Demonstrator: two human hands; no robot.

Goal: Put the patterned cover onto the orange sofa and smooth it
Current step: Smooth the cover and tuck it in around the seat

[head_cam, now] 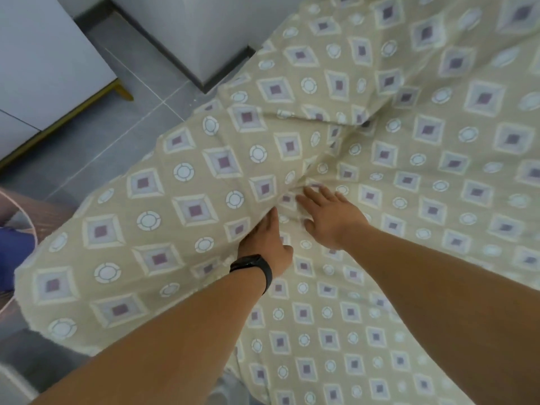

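The beige patterned cover (187,206), printed with diamonds and circles, drapes over the whole sofa, so no orange shows. It rounds over the armrest on the left and dips into a crease beside the seat. My left hand (267,244), with a black band on its wrist, presses its fingers down into that crease, and the fingertips are hidden in the fold. My right hand (330,214) lies flat with fingers spread on the cover just right of the crease. Wrinkles gather where the two hands meet.
Grey tiled floor (122,118) lies to the left of the sofa. A white cabinet (43,59) on gold legs stands at the upper left. A white wall corner with dark skirting (204,54) sits behind the armrest. A blue object (14,252) is at the left edge.
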